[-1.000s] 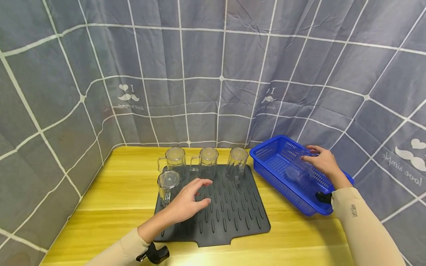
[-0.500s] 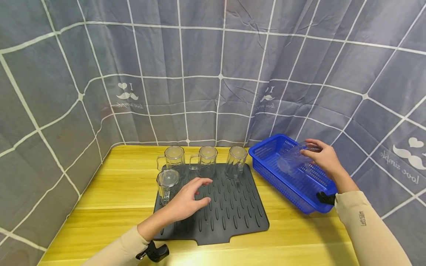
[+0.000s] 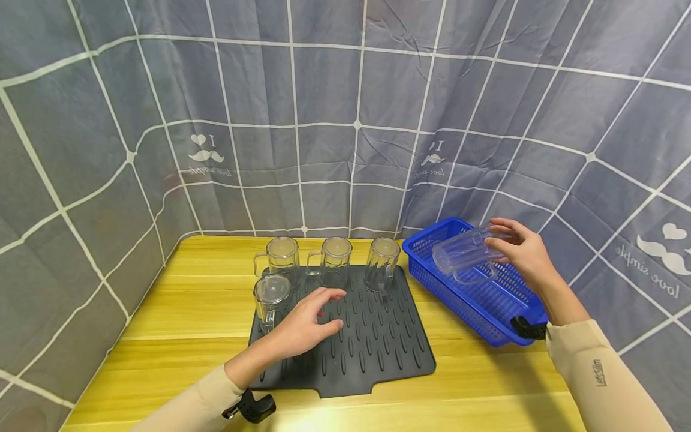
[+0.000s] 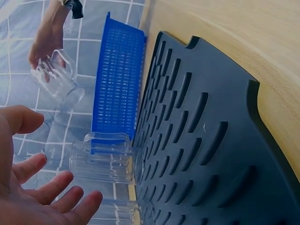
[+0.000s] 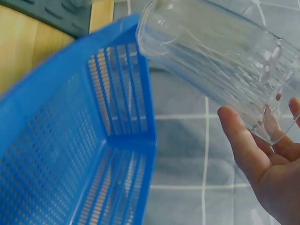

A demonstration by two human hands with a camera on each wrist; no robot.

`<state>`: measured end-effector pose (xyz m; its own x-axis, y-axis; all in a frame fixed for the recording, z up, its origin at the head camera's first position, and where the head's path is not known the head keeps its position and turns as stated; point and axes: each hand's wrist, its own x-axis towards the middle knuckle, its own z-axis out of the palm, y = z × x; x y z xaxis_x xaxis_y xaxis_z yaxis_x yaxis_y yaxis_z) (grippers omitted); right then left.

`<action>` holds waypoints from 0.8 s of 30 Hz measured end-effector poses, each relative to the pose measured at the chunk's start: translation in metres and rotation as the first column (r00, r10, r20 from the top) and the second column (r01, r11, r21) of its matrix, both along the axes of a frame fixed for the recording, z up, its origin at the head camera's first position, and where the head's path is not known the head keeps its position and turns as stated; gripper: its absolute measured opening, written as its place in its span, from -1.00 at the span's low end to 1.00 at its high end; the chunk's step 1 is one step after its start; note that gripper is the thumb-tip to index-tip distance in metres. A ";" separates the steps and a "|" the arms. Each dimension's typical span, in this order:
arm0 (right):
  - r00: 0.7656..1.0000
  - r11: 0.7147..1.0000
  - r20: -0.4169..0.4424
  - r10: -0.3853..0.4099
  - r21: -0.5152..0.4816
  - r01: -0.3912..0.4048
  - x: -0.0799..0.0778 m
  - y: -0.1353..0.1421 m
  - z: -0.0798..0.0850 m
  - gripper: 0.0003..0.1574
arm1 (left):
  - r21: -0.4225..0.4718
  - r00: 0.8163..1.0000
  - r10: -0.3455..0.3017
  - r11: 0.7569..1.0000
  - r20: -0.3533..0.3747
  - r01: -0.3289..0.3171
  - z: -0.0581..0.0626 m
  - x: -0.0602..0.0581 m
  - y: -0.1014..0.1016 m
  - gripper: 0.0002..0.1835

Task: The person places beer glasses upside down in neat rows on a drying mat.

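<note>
My right hand [image 3: 520, 249] grips a clear glass mug [image 3: 464, 249] at one end, above the blue basket [image 3: 453, 297]. The mug is tilted nearly on its side, its other end pointing left and its handle hanging below; in the right wrist view the glass [image 5: 201, 51] slants past the basket's end wall. Over the black ridged mat [image 3: 378, 354] my left hand [image 3: 305, 327] hovers with fingers loosely bent and nothing in them. Several similar glass mugs stand on the mat, among them a front-left mug [image 3: 272, 294] partly behind the left hand and a right mug [image 3: 382, 264] nearest the basket.
A back-left mug [image 3: 284, 261] and a middle mug [image 3: 337, 261] line the mat's far edge. The mat and basket are on a yellow wooden table [image 3: 162, 336]. A grey checked curtain [image 3: 324, 150] hangs close behind and at both sides.
My right hand has lifted the glass mug up from inside the basket and tilted it, with its free end swinging up and left. The left hand stays where it was.
</note>
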<state>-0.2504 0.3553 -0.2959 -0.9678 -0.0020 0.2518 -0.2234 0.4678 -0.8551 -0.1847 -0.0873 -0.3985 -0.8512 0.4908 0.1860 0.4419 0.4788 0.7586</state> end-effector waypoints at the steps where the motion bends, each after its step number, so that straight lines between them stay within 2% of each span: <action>1: 1.000 1.000 -0.005 0.013 -0.018 -0.013 0.002 -0.002 0.001 -0.37 | 0.001 1.000 0.000 1.000 0.000 0.000 0.000 0.000 0.001 -0.46; 6: 0.995 0.989 0.001 0.102 -0.109 -0.101 0.013 -0.014 0.003 -0.38 | 0.002 1.000 -0.007 1.000 -0.001 0.007 0.002 -0.001 0.003 -0.46; 9: 0.988 0.981 0.021 0.153 -0.120 -0.149 0.018 -0.021 0.002 -0.41 | 0.005 1.000 -0.014 1.000 0.003 0.014 0.002 -0.002 0.005 -0.45; 13: 0.973 0.962 0.032 0.229 -0.158 -0.222 0.023 -0.030 -0.002 -0.43 | 0.016 1.000 -0.021 1.000 0.012 0.020 0.004 -0.002 0.007 -0.45; 15: 0.961 0.944 0.032 0.273 -0.202 -0.262 0.024 -0.035 -0.006 -0.45 | 0.014 1.000 -0.020 1.000 0.011 0.020 0.006 -0.002 0.008 -0.44; 24: 0.930 0.891 0.065 0.361 -0.320 -0.323 0.027 -0.055 -0.024 -0.48 | -0.031 0.999 -0.029 0.999 0.021 0.029 0.007 -0.003 0.012 -0.41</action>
